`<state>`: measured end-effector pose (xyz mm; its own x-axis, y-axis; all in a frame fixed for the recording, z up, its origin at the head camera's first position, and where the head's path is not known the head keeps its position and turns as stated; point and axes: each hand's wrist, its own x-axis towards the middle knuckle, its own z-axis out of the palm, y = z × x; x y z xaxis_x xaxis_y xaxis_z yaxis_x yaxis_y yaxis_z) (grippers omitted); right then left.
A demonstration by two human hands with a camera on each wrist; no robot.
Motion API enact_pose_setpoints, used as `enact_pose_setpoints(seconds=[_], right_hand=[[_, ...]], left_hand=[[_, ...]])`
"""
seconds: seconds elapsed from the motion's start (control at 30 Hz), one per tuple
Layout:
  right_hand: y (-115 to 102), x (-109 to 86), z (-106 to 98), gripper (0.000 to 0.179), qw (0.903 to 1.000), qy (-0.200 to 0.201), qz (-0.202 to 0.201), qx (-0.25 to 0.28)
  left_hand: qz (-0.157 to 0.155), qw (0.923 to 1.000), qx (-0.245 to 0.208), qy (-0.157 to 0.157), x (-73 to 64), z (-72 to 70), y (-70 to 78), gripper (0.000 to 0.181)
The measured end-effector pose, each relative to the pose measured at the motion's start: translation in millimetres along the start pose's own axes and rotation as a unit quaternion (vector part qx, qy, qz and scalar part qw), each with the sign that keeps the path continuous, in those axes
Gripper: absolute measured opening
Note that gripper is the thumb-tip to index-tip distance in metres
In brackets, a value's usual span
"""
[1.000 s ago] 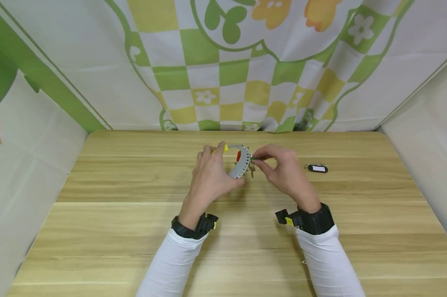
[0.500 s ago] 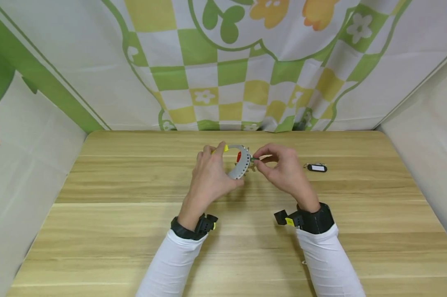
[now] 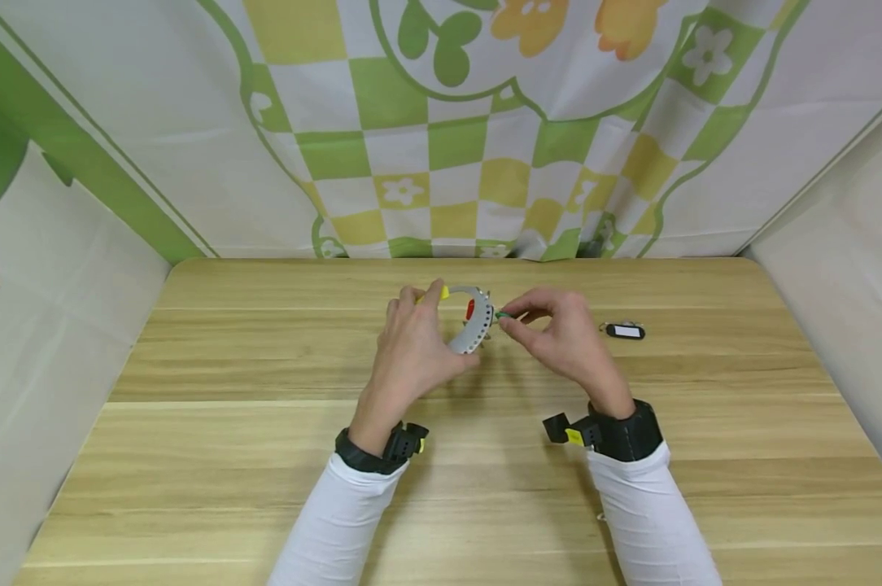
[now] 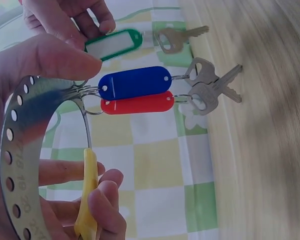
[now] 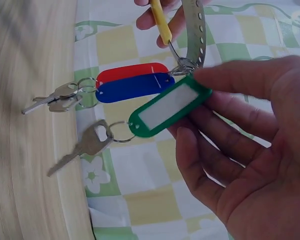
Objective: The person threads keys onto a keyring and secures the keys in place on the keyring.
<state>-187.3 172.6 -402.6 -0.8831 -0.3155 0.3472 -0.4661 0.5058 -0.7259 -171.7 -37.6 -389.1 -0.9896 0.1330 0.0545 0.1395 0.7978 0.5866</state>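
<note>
My left hand [image 3: 415,342] grips a curved metal key holder [image 4: 16,195] with numbered holes and a yellow handle [image 4: 86,192]. A blue key tag [image 4: 135,84] and a red key tag [image 4: 137,104] hang from it on small split rings, each with a silver key at its far end. Beside them, my right hand [image 3: 558,334] pinches a green key tag [image 5: 170,107] between thumb and fingers. From its free end dangles a silver key [image 5: 94,140]. I cannot tell whether the green tag's pinched end is joined to the holder.
A black key tag [image 3: 626,331] with a white label lies on the wooden table [image 3: 265,456], right of my right hand. A small pale object [image 3: 600,517] shows beside the right sleeve. Behind the table hangs a checked curtain [image 3: 456,187].
The green tag has tilted slightly in my right fingers, and the key seen below the holder earlier no longer shows in the head view. My left hand stays nearly still.
</note>
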Motion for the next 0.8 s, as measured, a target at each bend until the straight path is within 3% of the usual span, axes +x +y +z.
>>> enact_pose_setpoints(seconds=[0.27, 0.57, 0.8], right_hand=[[0.8, -0.3, 2.3, 0.004, 0.9994, -0.035, -0.004, 0.001], [0.6, -0.3, 2.1, 0.007, 0.9999, -0.011, -0.011, 0.006], [1.7, -1.0, 0.2, 0.007, 0.9994, -0.015, -0.029, -0.008]], left_hand=[[0.012, 0.9999, 0.004, -0.004, -1.1, -1.7, 0.1, 0.106], [0.014, 0.9999, 0.008, -0.003, -0.8, -1.8, 0.6, 0.105], [0.013, 0.9999, 0.006, -0.004, -1.0, -1.2, 0.5, 0.105]])
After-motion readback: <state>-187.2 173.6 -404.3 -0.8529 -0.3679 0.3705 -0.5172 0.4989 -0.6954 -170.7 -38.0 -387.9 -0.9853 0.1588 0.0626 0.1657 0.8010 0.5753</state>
